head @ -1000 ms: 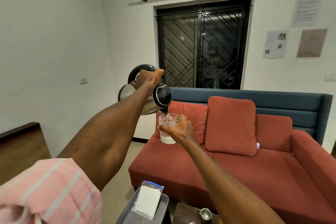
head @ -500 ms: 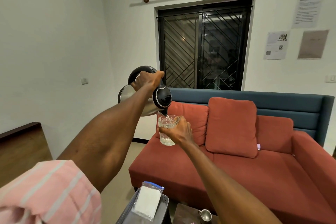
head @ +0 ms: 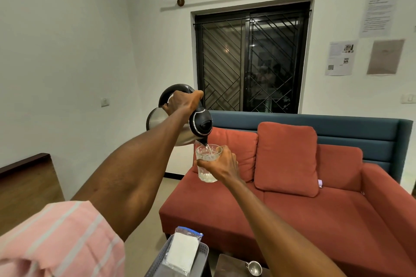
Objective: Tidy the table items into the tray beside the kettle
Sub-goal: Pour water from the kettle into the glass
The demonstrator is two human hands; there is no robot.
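1. Little has changed: the left hand (head: 183, 102) still grips the tilted kettle (head: 180, 123), pouring into the glass (head: 207, 163) the right hand (head: 221, 164) holds.
2. Far below the kettle, the tray (head: 201, 254) holds one packet (head: 183, 252); tidying waits.

White walls, barred dark window (head: 252, 60), red sofa (head: 292, 204) with blue back, papers (head: 340, 57) taped up

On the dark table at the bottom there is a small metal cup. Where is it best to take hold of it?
Probably by the small handle on the metal cup, coming from above and its left: the cup stands upright and the handle juts toward the grey tray.
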